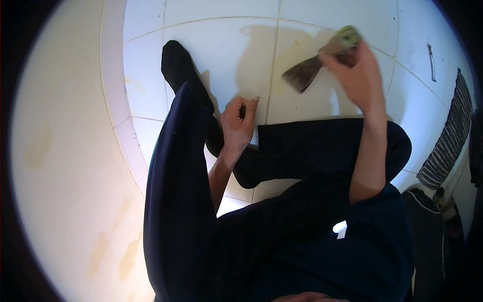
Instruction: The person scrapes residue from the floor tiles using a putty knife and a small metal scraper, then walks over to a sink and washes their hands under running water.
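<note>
My right hand [361,75] is closed around the handle of a putty knife [303,75]. Its dark, worn blade points down to the left, and the handle end looks green and slightly blurred. The tool is held over the white tiled floor [201,35], and a shadow falls on the tiles beside it. Between my legs, my left hand [238,123] is curled with the thumb sticking out. Whether anything sits inside those fingers is hidden.
On the left rises a cream wall [65,151] with tan patches. My black-socked foot [178,63] rests on the floor. Off to the right lie a thin dark stick-like object [431,63], a striped cloth [447,136] and a dark fabric item [425,236].
</note>
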`<state>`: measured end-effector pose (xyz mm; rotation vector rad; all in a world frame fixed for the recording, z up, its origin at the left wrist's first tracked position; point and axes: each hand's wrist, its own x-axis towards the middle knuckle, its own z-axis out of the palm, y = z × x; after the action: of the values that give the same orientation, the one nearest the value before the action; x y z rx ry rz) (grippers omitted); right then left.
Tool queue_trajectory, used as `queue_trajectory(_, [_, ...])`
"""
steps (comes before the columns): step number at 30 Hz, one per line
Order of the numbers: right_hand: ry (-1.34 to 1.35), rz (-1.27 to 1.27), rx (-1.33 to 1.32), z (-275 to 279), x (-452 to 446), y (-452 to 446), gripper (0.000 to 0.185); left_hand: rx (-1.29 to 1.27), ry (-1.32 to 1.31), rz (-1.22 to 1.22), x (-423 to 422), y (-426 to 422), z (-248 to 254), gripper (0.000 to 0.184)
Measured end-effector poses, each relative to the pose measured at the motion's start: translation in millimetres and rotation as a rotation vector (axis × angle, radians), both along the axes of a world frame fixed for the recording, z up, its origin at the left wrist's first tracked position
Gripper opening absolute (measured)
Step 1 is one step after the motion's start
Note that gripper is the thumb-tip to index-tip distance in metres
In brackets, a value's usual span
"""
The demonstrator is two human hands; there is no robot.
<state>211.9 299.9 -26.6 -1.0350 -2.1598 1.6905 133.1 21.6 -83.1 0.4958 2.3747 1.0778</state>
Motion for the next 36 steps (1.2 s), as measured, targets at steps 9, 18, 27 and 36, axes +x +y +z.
queue_trajectory(9, [-0.048, -0.158, 0.096, -6, 9, 32, 0.036, 0.093, -0.092, 0.069, 3, 12, 9, 0.022])
queue_trajectory(18, [0.140, -0.351, 0.128, 6, 13, 40, 0.025, 0.070, -0.072, 0.017, 1, 9, 7, 0.025])
queue_trajectory(27, [0.108, 0.372, 0.080, 34, 7, -34, 0.024, 0.079, -0.186, 0.138, -1, 7, 0, 0.021])
queue_trajectory(36, [0.035, 0.529, 0.120, 34, 26, -62, 0.030, 0.053, -0.076, -0.050, -5, 2, 8, 0.027])
